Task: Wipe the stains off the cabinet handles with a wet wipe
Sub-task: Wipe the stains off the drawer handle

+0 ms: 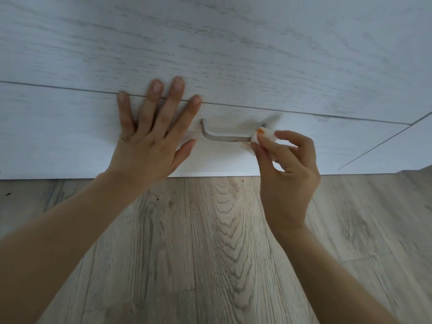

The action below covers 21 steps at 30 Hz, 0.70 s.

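Note:
A grey metal handle (222,137) sticks out from the lower drawer front of a pale wood-grain cabinet (70,127). My right hand (286,169) pinches a bunched white wet wipe (263,136) with an orange stain on it, wrapped around the handle's right end. My left hand (152,134) lies flat with fingers spread on the drawer front, just left of the handle, fingertips across the gap between the two drawer fronts. The handle's right end is hidden by the wipe.
A wider upper cabinet front (210,43) fills the top of the view. Another panel edge (411,146) runs diagonally at the right. A grey-brown wood-look floor (222,242) lies below the cabinet.

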Tool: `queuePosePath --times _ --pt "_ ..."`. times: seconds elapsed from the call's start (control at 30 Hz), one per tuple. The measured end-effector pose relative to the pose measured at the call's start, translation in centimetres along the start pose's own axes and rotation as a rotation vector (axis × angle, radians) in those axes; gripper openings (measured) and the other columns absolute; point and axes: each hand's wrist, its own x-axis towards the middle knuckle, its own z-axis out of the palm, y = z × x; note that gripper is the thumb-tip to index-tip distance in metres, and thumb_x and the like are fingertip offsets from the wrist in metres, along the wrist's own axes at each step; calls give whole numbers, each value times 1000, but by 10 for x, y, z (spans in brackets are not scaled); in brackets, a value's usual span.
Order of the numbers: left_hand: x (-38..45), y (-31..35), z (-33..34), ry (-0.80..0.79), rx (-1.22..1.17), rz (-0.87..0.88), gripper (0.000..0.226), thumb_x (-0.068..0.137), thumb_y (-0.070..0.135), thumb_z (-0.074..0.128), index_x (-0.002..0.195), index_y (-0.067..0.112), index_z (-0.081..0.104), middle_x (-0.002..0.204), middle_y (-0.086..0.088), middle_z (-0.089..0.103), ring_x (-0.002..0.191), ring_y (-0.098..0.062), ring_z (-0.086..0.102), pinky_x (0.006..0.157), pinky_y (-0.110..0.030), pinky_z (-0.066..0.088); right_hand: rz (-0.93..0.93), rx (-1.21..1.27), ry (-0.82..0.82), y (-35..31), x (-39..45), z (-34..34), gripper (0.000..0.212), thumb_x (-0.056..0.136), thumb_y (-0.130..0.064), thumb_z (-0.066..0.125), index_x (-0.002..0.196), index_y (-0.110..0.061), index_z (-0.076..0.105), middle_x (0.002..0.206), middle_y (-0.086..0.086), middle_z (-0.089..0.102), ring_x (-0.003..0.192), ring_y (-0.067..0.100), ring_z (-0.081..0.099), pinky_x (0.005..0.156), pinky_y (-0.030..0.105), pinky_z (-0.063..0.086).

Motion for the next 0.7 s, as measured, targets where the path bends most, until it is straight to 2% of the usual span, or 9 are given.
queuePosePath --times 0.07,0.17,0.27,0.33,0.4,0.53,0.63,0.7 --pt "0 0 0 6 7 9 76 99 47 41 151 14 -3 148 -18 9 137 -33 -3 110 -56 -11 -37 -36 -29 -1 -2 1 17 79 -6 74 95 -11 73 101 -3 59 73 17 64 72 5 44" --pt "0 0 0 15 -9 5 76 99 47 40 151 14 -3 147 -18 11 135 -34 1 110 -57 -10 -130 -68 -59 -5 -1 6 16 78 -4 74 95 -5 73 93 2 65 81 12 65 80 4 45" --pt "-1 2 2 26 39 11 77 98 48 40 151 12 -1 146 -18 17 133 -39 15 105 -63 10 -141 -69 -47 -9 1 11 16 78 -5 74 94 -5 73 88 -1 65 78 14 65 78 6 46" --pt "-1 1 2 33 59 14 76 98 48 40 151 12 -1 146 -18 18 132 -39 18 100 -64 17 -172 -90 -47 -10 1 12 17 78 -3 73 96 -4 73 87 2 67 78 19 66 79 10 48" --pt "-1 0 3 26 57 20 76 98 49 39 151 13 -1 147 -18 16 135 -37 10 103 -63 13 -228 -127 -82 -7 2 9 17 78 -3 74 96 -3 73 87 3 68 77 20 66 78 11 49" --pt "-1 0 4 15 12 -4 74 99 47 39 152 14 1 149 -17 10 143 -32 -13 104 -62 7 -123 -93 -58 -6 5 4 17 79 -4 73 96 -5 73 87 -4 61 77 17 65 74 8 48" --pt "-1 1 4 15 11 -10 74 98 47 40 152 14 1 154 -16 -2 143 -30 -16 105 -61 4 -72 -71 -55 -6 5 2 17 80 -7 73 96 -8 73 85 -4 60 73 3 59 70 6 44" --pt "-1 1 4 16 7 -7 73 98 47 40 152 15 1 154 -15 -2 143 -30 -16 105 -61 3 12 -33 -17 -3 8 -3 18 80 -10 72 98 -13 72 85 -5 60 71 -6 55 70 4 42"
